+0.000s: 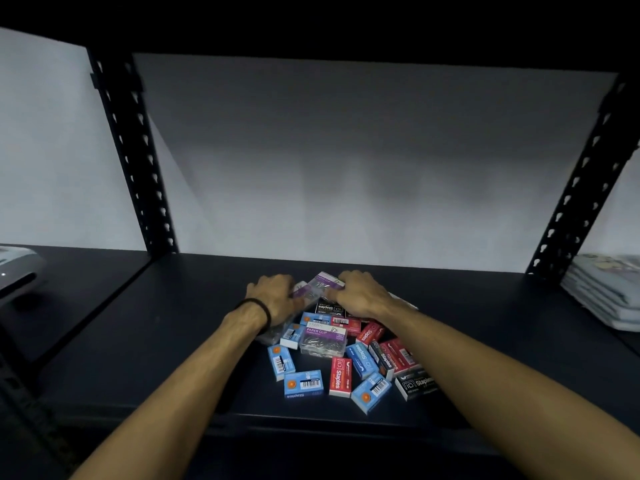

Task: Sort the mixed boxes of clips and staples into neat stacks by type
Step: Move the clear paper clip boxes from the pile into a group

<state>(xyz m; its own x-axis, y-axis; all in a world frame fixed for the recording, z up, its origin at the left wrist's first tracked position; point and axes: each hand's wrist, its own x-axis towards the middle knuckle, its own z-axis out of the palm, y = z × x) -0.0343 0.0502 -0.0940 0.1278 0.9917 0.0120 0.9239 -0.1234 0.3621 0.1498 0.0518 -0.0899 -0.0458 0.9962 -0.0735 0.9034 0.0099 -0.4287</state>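
Mixed pile of small boxes (346, 355) on dark shelf (166, 341), mid-shelf, toward front edge. Left hand (273, 296) and right hand (360, 296) at far side of pile, both curled round clear paper clip box (323, 284) with purple label, one from each side. Second clear paper clip box (323, 341) in pile centre. Blue staple boxes (304, 384) nearest front edge, red staple box (340, 376) beside, black staple box (415, 382) at right. Stacked papers (606, 292) at far right edge.

Left hand (273, 294), right hand (360, 294) curled, palms-down.
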